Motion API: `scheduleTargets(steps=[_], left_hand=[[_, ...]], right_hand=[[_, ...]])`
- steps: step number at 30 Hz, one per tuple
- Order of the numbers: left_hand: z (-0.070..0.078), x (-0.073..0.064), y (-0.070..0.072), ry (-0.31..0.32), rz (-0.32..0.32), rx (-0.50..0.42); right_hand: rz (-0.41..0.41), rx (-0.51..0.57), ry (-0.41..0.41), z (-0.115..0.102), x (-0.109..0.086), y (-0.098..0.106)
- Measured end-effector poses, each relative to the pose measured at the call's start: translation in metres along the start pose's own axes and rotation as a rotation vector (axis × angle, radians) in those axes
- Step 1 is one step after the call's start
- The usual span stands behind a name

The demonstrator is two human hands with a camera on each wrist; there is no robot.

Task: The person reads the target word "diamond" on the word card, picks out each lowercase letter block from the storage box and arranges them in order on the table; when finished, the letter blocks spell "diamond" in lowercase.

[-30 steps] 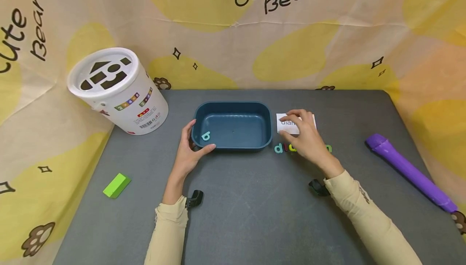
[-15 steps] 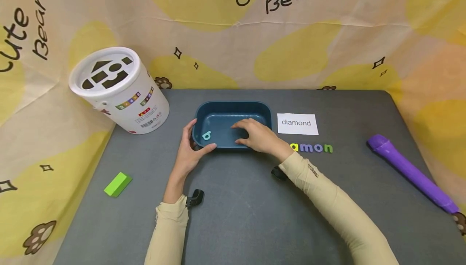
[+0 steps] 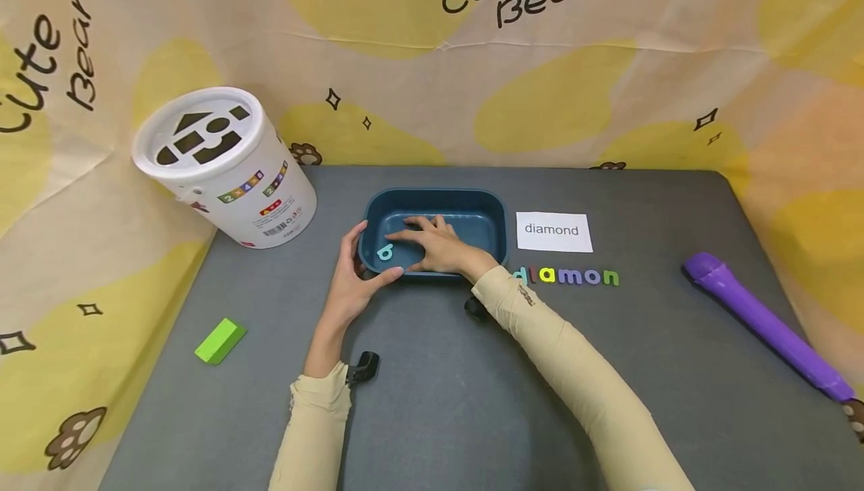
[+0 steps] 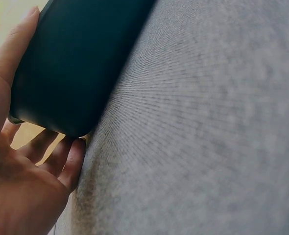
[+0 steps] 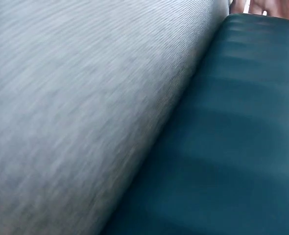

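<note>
At the left end of a dark blue plastic box (image 3: 481, 227), my left hand (image 3: 349, 285) grips the wall, its thumb along the front rim and the other fingers round the end. The left wrist view shows these fingers close against the box (image 4: 76, 63). A light teal letter d (image 3: 385, 252) lies inside, in the near left corner. My right hand (image 3: 442, 251) reaches in over the front rim, thumb and fingers spread apart, just right of that letter and holding nothing. In the right wrist view the box's outer wall (image 5: 232, 127) fills the right side; the right hand is out of sight there.
A white card reading "diamond" (image 3: 553, 232) lies right of the box. Below it runs a row of coloured letters (image 3: 570, 276) reading "diamon", its left end partly covered by the right sleeve. Around stand a white bucket (image 3: 232, 176), a green block (image 3: 220, 341) and a purple stick (image 3: 769, 326).
My right hand has moved left from above the letter row into the box, close to the teal letter, uncovering the card and most of the row. The left hand has stayed on the box.
</note>
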State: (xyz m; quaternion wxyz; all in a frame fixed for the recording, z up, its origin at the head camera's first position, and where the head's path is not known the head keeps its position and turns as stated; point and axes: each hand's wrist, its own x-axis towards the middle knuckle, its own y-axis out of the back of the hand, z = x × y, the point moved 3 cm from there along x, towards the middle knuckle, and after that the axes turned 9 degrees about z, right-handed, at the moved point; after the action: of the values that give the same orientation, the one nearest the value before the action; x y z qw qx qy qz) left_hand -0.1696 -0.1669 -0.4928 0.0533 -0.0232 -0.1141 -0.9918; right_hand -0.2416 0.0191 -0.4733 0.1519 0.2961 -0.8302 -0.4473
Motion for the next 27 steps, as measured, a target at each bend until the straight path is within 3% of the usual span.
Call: scheduleTargets(steps=[5, 12, 27], left_hand=[[0.001, -0.001, 0.001, 0.001, 0.002, 0.000], [0.000, 0.000, 0.002, 0.009, 0.007, 0.009], [0.001, -0.002, 0.002, 0.011, 0.011, 0.042]], right_hand=[[-0.008, 0.003, 0.014, -0.006, 0.007, -0.004], [0.086, 0.100, 0.000, -0.006, 0.011, -0.003], [0.132, 0.284, -0.008, -0.004, -0.001, 0.005]])
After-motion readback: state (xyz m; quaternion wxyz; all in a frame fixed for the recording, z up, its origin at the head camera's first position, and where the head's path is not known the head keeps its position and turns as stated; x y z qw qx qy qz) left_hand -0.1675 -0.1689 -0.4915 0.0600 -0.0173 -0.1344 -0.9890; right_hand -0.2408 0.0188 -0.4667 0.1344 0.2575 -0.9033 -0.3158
